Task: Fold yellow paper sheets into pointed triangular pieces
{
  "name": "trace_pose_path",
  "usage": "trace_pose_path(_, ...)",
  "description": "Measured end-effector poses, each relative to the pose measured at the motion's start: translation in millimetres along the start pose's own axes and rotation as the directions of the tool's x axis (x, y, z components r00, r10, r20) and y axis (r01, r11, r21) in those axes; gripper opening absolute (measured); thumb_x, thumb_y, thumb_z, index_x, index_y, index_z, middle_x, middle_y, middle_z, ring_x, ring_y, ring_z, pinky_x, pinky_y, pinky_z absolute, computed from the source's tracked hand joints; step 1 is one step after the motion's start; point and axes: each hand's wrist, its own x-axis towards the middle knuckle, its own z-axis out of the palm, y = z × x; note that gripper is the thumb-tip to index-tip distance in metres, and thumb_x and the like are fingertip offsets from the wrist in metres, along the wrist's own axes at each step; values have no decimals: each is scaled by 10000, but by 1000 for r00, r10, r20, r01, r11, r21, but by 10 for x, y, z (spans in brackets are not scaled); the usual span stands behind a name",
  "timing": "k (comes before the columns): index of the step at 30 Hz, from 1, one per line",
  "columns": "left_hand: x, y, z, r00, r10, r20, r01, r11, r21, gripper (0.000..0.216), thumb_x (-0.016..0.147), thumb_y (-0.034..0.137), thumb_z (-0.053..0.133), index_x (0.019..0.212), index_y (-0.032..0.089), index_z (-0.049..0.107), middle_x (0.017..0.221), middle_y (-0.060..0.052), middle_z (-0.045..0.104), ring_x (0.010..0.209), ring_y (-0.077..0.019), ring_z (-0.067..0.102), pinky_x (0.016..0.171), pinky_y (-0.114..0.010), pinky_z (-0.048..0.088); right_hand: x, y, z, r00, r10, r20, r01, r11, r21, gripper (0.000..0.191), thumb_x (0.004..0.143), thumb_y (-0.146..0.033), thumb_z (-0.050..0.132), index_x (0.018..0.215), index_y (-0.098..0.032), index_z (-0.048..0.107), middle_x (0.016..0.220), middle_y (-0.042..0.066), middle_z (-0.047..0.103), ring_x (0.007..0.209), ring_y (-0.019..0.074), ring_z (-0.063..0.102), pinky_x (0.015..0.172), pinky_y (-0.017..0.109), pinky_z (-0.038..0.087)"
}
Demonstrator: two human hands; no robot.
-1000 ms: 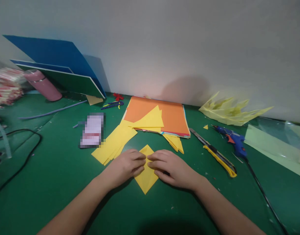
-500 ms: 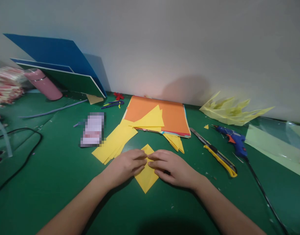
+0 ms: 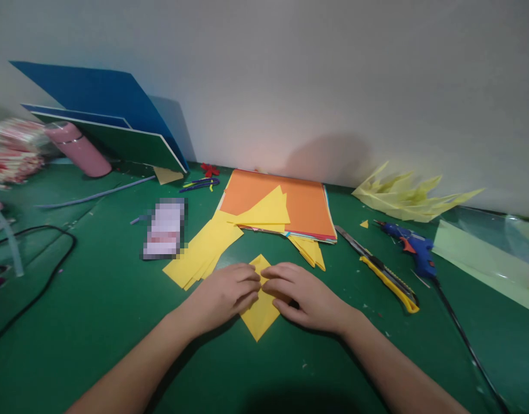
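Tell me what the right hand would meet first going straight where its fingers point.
Most likely the left hand: its fingertips face those of the right hand over the yellow paper, with hardly any gap showing; whether they touch is hard to tell.

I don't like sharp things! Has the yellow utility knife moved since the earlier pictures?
No. Judged against the blue glue gun, the yellow utility knife lies in the same spot, at the same slant.

I look forward and down from one head-worn camera, close above the green worktop [image 3: 118, 299], facing a grey wall [image 3: 256, 80].
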Motion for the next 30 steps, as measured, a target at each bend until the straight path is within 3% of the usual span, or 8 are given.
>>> trace_pose_path(4, -1, 13, 3, 1000, -24, 2, 24, 1000, -4, 258, 944, 182, 406, 883, 164, 656, 889, -75, 661, 933, -192, 613, 847, -339, 506, 43, -48, 15, 997, 76, -20, -76, 997, -17, 130, 922, -237, 435, 960, -181, 546, 1250, 136, 572, 1080, 226, 509, 904, 410, 447)
trace_pose_path(13, -19, 12, 28, 999, -38, 5, 38, 997, 70, 260, 937, 165, 401, 883, 156, 656, 867, -70, 655, 837, -194, 600, 771, -349, 500, 171, -115, 151, 985, 160, -59, -166, 980, -110, 240, 943, -153, 331, 1007, -150, 562, 1290, 128, 564, 910, 226, 512, 861, 428, 455)
trace_pose_path(18, -22, 42, 27, 998, -55, 16, 53, 996, 66, 260, 934, 164, 415, 858, 147, 663, 883, -69, 644, 840, -197, 583, 773, -344, 497, 198, -121, 201, 964, 229, -133, -244, 965, -102, 246, 928, -110, 307, 918, -150, 550, 1217, 147, 598, 853, 229, 497, 795, 417, 492)
trace_pose_path(25, -77, 116, 35, 976, -216, -34, 218, 965, 145, 272, 915, 233, 448, 895, 194, 716, 936, -95, 557, 840, -223, 528, 709, -364, 497, 204, -111, 202, 967, 211, -145, -230, 965, -126, 214, 931, -120, 341, 901, -163, 548, 1268, 125, 574, 854, 225, 489, 792, 405, 482)
trace_pose_path(30, -90, 173, 0, 952, -304, 34, 292, 937, 194, 251, 907, 253, 472, 987, 250, 709, 938, -70, 514, 835, -203, 497, 742, -351, 490, 196, -124, 188, 971, 208, -118, -224, 963, -149, 217, 940, -131, 364, 916, -159, 578, 1306, 86, 564, 817, 217, 457, 759, 384, 477)
